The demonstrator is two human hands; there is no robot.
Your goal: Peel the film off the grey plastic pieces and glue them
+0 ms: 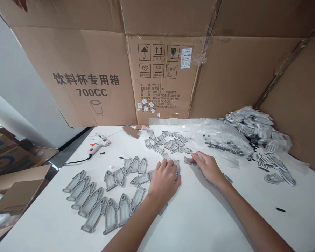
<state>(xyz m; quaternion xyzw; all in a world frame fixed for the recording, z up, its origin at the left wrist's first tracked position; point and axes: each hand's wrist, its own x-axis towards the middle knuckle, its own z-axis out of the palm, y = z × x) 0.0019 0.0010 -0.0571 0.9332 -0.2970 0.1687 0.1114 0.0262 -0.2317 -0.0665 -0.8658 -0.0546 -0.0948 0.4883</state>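
Observation:
Grey arch-shaped pieces lie on the white table (199, 217). Several form a curved row (111, 215) at the left front, with another group (135, 164) behind it. My left hand (164, 178) rests palm down over some pieces near the middle, its fingers bent; what lies under the palm is hidden. To its right, my right hand (206, 166) pinches a small grey piece (189, 160) between thumb and fingers. A loose cluster of similar pieces (170, 143) lies just beyond both hands.
A white glue gun (99, 144) with a cable lies at the back left. Plastic bags of pieces (249, 122) are piled at the back right, loose pieces (274, 164) before them. Cardboard (162, 77) walls the back. Open boxes (18, 189) stand at left.

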